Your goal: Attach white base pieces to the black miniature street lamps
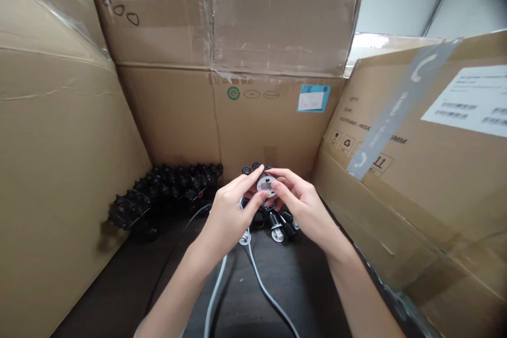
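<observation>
Both hands are closed around a small round white piece (pixel 262 186) with a rectangular recess and dark slots in its face; its kind I cannot make out. My left hand (pixel 233 206) grips its left side, thumb at the lower edge and fingers behind. My right hand (pixel 299 200) holds the right side, its thumb pressed on the face. Below the hands lie several black cylindrical parts with round white ends (pixel 278 234). Another round white piece (pixel 244 237) rests near a pale cable (pixel 259 274) under my left hand.
Many black star-topped parts (pixel 158 193) are massed at the back left of the dark table (pixel 253 306). A thin black cord (pixel 174 253) runs forward from them. Large cardboard boxes wall in the left (pixel 59 169), the back (pixel 178 116) and the right (pixel 396 195).
</observation>
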